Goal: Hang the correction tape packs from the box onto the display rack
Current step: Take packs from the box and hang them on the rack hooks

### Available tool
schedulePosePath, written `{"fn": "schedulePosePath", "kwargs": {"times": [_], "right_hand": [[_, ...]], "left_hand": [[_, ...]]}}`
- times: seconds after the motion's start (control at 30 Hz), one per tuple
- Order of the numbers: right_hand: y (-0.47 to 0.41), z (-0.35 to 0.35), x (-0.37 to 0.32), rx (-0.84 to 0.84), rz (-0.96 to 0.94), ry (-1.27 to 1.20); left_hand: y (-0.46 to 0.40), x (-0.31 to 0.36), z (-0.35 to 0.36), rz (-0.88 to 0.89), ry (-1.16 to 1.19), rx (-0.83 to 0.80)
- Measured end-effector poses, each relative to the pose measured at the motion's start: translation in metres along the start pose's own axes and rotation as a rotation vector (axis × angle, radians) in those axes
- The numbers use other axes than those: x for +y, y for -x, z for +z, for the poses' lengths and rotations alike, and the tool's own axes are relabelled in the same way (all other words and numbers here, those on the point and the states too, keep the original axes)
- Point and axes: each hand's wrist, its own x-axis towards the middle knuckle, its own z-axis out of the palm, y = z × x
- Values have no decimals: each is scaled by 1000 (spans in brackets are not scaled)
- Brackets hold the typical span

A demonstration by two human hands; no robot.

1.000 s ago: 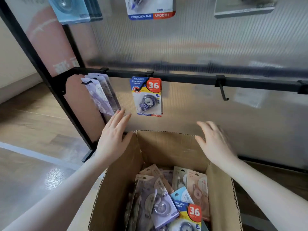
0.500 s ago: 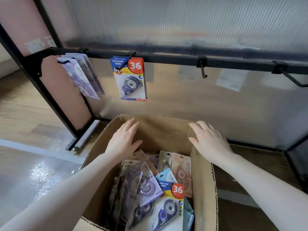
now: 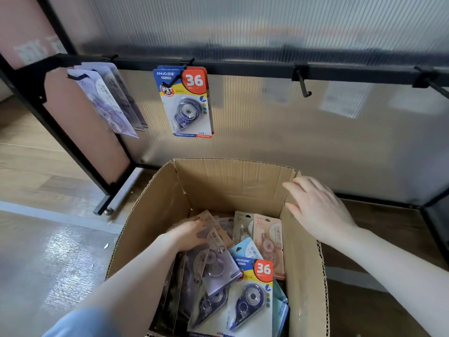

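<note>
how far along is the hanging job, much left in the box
Early on. Done: lilac packs hang on the leftmost hook, and blue-and-red "36" packs on the next. In hand: the left hand is down among the packs in the box, not clearly gripping one; the right hand rests open at the box's rim. Left: many packs in the box, and two bare hooks to the right.

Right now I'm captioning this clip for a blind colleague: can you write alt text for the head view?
A person's left hand reaches among correction tape packs in an open cardboard box, while the right hand rests on the box's far right corner. Behind it, a black display rack holds purple packs, a blue "36" pack, and an empty hook.
</note>
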Motion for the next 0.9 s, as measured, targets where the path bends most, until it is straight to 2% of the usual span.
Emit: {"fn": "schedulePosePath", "kwargs": {"times": [0.17, 0.43, 0.6, 0.9], "right_hand": [[-1, 9, 3, 68, -18, 22], [-4, 15, 5, 109, -35, 46], [-3, 12, 2, 85, -39, 60], [-1, 6, -3, 59, -49, 106]], "left_hand": [[-5, -13, 9, -31, 6, -119], [-3, -23, 7, 56, 56, -108], [0, -23, -1, 111, -5, -40], [22, 2, -33, 231, -143, -82]]}}
